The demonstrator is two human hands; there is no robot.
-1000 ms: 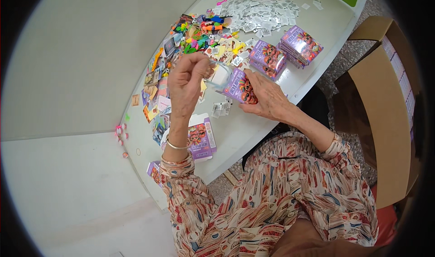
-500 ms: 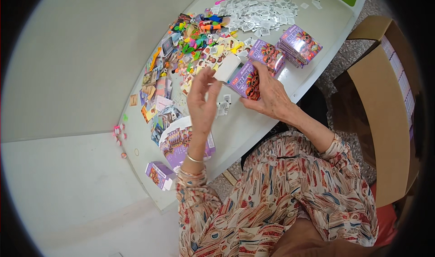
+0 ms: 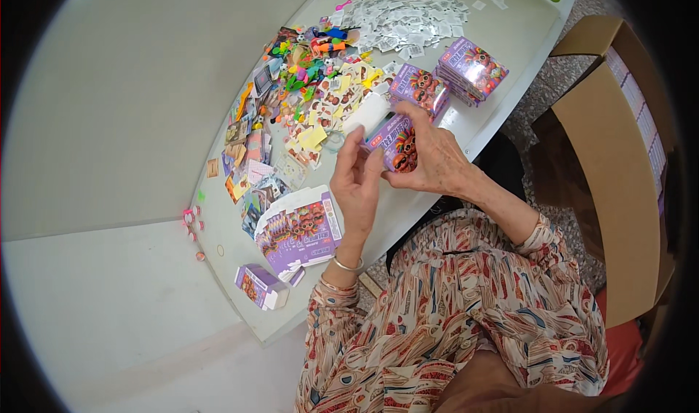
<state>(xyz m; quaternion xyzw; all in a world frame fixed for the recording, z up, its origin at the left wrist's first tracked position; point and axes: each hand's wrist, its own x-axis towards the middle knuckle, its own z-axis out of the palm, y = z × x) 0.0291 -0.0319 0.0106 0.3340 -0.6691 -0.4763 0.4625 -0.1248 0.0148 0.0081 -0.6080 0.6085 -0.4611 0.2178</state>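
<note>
A small purple box (image 3: 399, 145) with cartoon figures on its front is tilted above the table, its white end flap (image 3: 368, 114) folded out on the left. My right hand (image 3: 443, 158) wraps its right side, thumb below and fingers over the top. At the flapped end, the fingers and thumb of my left hand (image 3: 357, 182) close on the box's edge; what lies inside is hidden. Just beyond stand more purple boxes (image 3: 421, 87) and a stack of them (image 3: 475, 69). Flattened purple cartons (image 3: 302, 227) lie fanned beside my left wrist, near one small standing carton (image 3: 260, 288).
Small white packets (image 3: 411, 20) form a pile at the back. Colourful little toys (image 3: 306, 67), stickers (image 3: 338, 104) and cards (image 3: 251, 151) spread along the wall side of the table (image 3: 393, 227). A large cardboard carton (image 3: 608, 173) stands open at the right.
My left hand has come right and closed in on the box's open end; before, it was apart with fingers raised. My right hand still holds the box. The view has shifted slightly.
</note>
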